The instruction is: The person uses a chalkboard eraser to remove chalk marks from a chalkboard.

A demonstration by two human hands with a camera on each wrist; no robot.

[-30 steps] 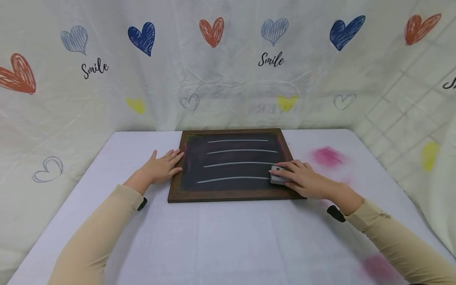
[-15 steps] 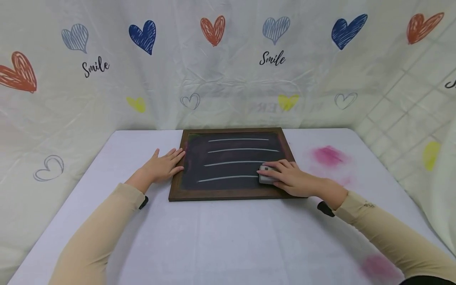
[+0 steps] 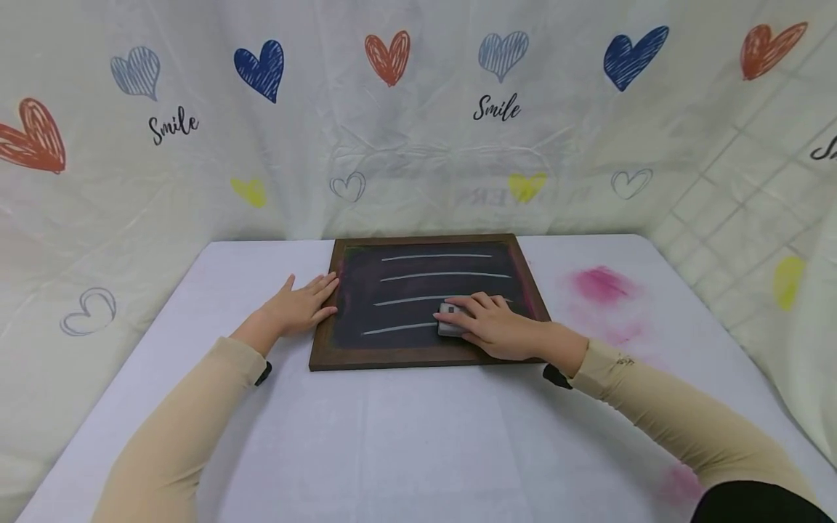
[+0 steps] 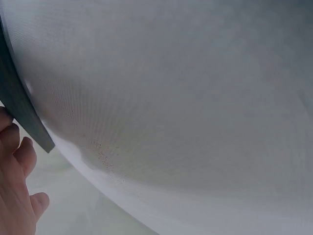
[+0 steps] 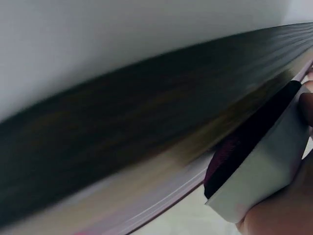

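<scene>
A blackboard [image 3: 386,319] in a brown wooden frame lies on the table, with several pale chalk lines across it. My right hand [image 3: 500,330] grips a grey-white board eraser [image 3: 450,320] against the lower part of the board. The eraser sits at the right end of the lowest line, and the hand covers part of the line above. In the right wrist view, the eraser [image 5: 264,166] shows a dark felt underside and a pale body. My left hand [image 3: 292,309] rests with straight, spread fingers on the frame's left edge; the left wrist view catches its fingers [image 4: 24,156] beside the frame.
A white cloth [image 3: 392,443] covers the table. Pink smudges [image 3: 601,285] mark it right of the board and near the front right. Behind hangs a pale curtain [image 3: 431,145] printed with hearts and "Smile". A black rounded shape [image 3: 752,501] shows at the lower right.
My right hand has slid the eraser leftward along the lowest chalk line, and that line is now shorter, with dark board where its right part was. The left hand has stayed in place.
</scene>
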